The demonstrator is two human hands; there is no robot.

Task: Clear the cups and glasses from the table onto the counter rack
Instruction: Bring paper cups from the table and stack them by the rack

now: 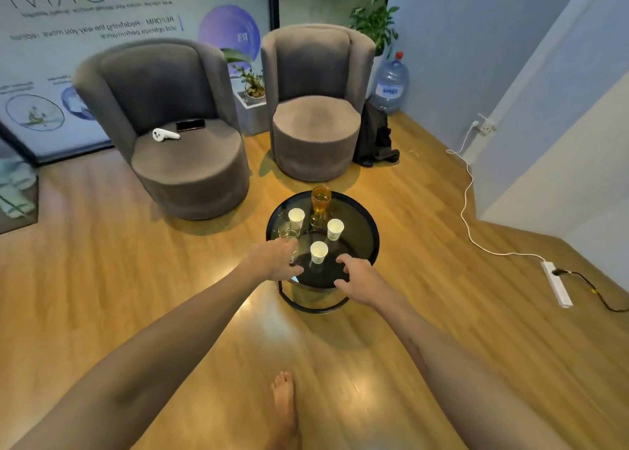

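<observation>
Now both hands hover loose-fingered — left hand (277, 260), right hand (355, 277) — over three white paper cups (319, 252).

Three paper cups (319, 252), two glasses (320, 206) upright on table (369, 242)

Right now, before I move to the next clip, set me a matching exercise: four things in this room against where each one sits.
Things
1. amber glass
2. white controller
3. water jug
4. power strip

Places
A. on the wooden floor at the right, on a white cord
B. at the far side of the round black table
C. on the seat of the left armchair, beside a phone
D. against the wall behind the right armchair

Pairs: 1-B, 2-C, 3-D, 4-A
</observation>
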